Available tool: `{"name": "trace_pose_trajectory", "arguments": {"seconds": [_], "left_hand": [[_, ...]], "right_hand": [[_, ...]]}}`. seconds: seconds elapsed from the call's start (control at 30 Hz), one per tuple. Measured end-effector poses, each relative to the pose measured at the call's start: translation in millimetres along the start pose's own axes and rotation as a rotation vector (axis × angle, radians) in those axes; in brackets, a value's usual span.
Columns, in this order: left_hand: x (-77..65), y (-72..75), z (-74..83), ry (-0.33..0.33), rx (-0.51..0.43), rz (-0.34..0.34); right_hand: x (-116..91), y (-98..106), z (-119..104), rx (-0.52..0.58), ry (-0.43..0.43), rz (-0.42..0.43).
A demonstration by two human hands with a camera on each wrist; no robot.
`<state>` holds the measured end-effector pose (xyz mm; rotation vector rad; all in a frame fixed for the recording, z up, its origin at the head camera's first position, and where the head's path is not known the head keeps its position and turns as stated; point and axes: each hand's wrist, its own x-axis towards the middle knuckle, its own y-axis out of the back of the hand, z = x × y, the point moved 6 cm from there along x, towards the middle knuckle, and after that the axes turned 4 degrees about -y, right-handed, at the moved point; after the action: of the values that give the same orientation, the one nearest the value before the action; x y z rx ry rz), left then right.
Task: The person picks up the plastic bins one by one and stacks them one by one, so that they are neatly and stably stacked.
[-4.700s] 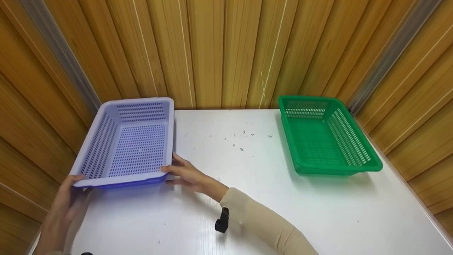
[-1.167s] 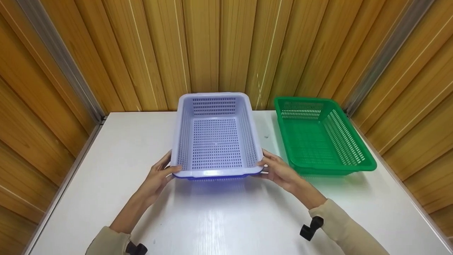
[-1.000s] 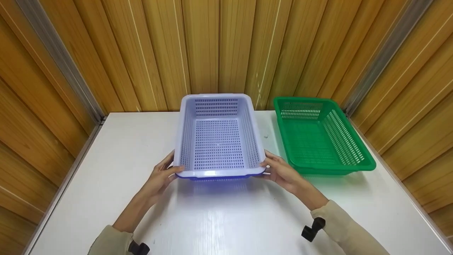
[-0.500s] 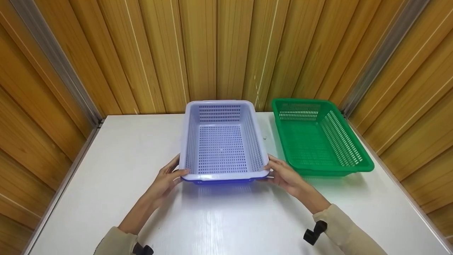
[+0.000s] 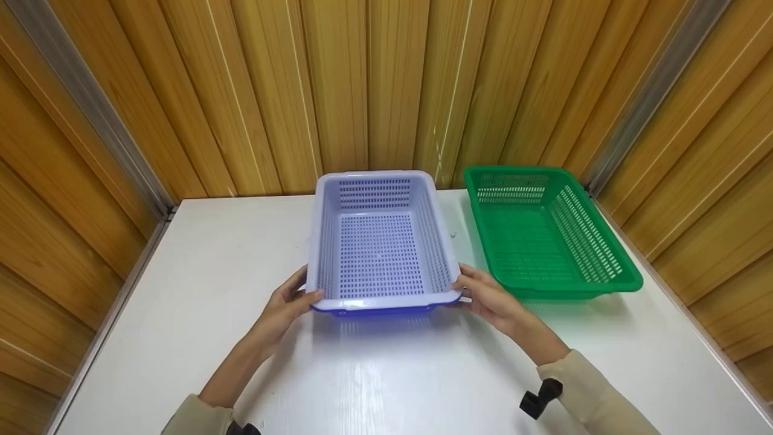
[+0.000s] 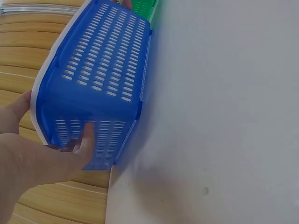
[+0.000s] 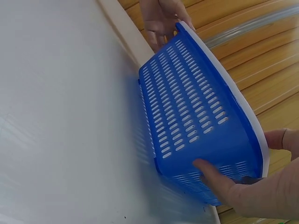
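Note:
A rectangular plastic basket (image 5: pixel 386 302), lavender inside and blue outside, sits at the middle of the table's back half with nothing in it. My left hand (image 5: pixel 284 311) grips its near left corner, thumb over the rim and fingers along the outside wall. At the near right corner my right hand (image 5: pixel 492 305) holds the rim the same way. From the left wrist view, the blue slotted wall of the basket (image 6: pixel 103 56) stands close over the white surface, with a fingertip pressed to its side. The right wrist view has the right hand (image 7: pixel 261 191) at the rim.
A green slotted basket (image 5: pixel 561 285) stands at the back right, a narrow gap from the lavender one. The white table (image 5: pixel 386 380) ends at a ribbed wood-look wall (image 5: pixel 386 90), with more panels on both sides. A small dark mark (image 5: pixel 453 235) shows between the baskets.
Both hands have brought the lavender basket from the table's left side to the middle, covering most of the dark specks. Over the last half second it hardly moves. The green basket has stayed put.

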<state>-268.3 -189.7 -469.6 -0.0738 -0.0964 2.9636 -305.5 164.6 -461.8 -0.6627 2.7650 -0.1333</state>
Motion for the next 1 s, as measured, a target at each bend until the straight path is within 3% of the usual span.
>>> {"name": "trace_pose_trajectory", "arguments": {"seconds": [0.33,0.5,0.73,1.0], "left_hand": [[-8.9,13.4,33.3,-0.058,0.193,0.116],[-11.8,7.3,59.6,-0.139,0.27,0.154],[-11.6,-30.5,86.9,-0.294,0.297,0.158],[-2.2,-90.5,95.3,-0.323,0.222,0.018]], "right_hand": [[-19.9,6.9,-16.5,-0.139,-0.001,0.007],[-37.7,13.2,-34.5,-0.196,0.042,-0.005],[-67.1,43.0,-67.6,-0.218,0.165,0.041],[-99.2,88.8,-89.3,-0.113,0.297,0.031]]}}
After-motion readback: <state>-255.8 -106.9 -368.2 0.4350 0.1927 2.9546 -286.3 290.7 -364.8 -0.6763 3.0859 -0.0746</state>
